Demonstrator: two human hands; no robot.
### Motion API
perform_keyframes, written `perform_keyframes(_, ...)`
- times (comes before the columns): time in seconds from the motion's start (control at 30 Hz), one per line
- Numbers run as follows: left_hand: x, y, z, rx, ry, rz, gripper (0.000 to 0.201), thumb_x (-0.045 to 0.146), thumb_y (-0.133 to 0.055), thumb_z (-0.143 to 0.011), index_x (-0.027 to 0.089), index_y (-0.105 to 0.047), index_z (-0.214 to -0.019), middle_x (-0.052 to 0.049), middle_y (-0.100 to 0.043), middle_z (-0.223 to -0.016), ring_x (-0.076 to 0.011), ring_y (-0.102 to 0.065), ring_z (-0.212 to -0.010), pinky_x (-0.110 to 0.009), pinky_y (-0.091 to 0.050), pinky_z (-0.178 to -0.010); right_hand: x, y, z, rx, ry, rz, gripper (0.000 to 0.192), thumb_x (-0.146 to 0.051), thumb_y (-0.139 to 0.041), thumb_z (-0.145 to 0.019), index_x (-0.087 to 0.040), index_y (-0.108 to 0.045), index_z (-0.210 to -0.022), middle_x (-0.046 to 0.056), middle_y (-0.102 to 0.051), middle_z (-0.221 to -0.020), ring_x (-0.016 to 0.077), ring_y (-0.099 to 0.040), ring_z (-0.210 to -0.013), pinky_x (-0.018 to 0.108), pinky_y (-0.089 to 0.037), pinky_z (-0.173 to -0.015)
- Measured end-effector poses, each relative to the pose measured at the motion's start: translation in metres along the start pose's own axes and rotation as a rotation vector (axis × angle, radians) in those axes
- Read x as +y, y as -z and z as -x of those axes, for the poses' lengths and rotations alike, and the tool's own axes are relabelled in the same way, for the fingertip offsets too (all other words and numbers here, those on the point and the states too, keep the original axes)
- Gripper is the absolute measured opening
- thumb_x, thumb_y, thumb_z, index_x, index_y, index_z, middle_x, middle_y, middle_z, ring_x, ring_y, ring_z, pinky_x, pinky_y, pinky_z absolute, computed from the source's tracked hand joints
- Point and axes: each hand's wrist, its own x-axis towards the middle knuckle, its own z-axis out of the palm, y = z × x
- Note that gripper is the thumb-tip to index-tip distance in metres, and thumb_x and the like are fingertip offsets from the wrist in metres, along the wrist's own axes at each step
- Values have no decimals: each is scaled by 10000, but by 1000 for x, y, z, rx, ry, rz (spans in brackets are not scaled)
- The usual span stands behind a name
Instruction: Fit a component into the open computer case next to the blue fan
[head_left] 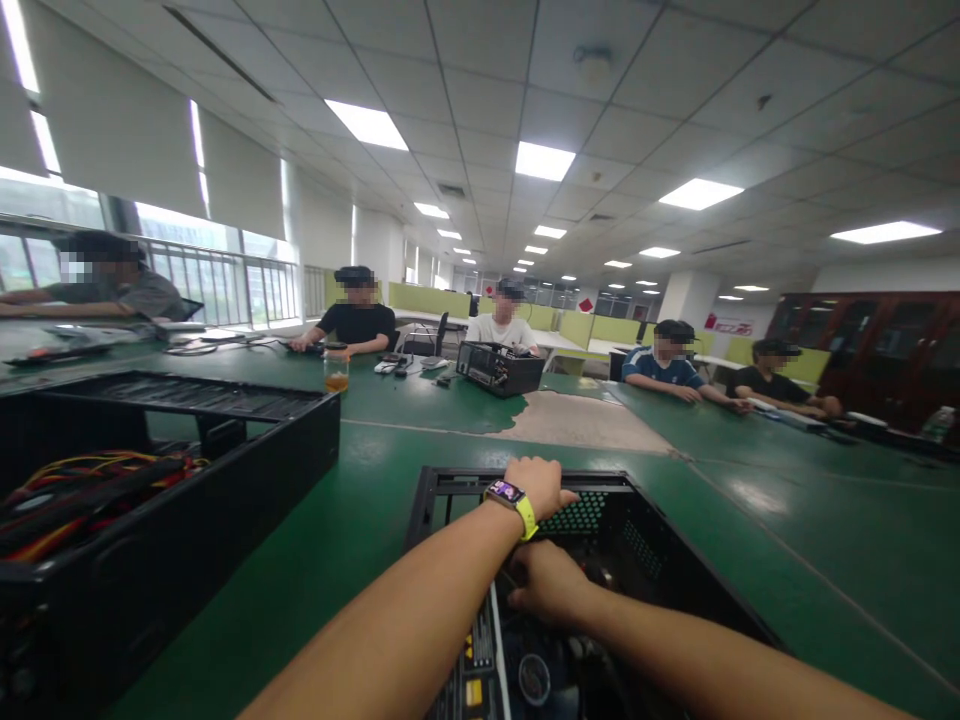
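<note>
An open black computer case [645, 560] lies on the green table [360, 520] right in front of me. My left hand [538, 482], with a yellow-strapped watch on the wrist, grips the case's far top edge above a perforated panel. My right hand [546, 582] reaches down inside the case, fingers curled near the inner parts; what it touches is hidden. A board with yellow and black connectors [474, 672] shows inside at the bottom.
A second open black case [187, 470] with red, yellow and black cables stands at my left. Farther off are a glass jar [337, 371] and another case [499, 367]. Several people sit around the far side of the table.
</note>
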Motion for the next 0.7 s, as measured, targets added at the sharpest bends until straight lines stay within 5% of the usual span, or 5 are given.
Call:
perform_keyframes(0.4, 7, 6, 1, -16, -102, -9, 531, 597, -482, -832, 125, -632, -1025, -181, -682, -1000, -350, -646, -941, -467, -521, -776, -13, 9, 16, -77, -76, 150, 413, -81, -710, -562, -142, -718, -970, 163, -707, -1012, 345, -663, -949, 419, -541, -835)
perform_keyframes(0.6, 23, 33, 18, 160, -132, -32, 546, 593, -506, -812, 169, -589, -1146, -150, -624, -1110, -337, -581, -1043, -459, -499, -826, 4, 12, 6, -28, 3, 116, 332, -200, -684, -627, -117, -726, -946, 187, -698, -1014, 371, -654, -949, 469, -527, -830)
perform_keyframes(0.7, 31, 50, 44, 142, -186, -88, 478, 572, -518, -820, 152, -659, -998, -146, -659, -1009, -322, -613, -951, -417, -502, -760, 15, 16, 4, 20, 66, 19, 251, -297, -604, -759, -166, -717, -941, 112, -713, -972, 289, -650, -963, 394, -530, -825)
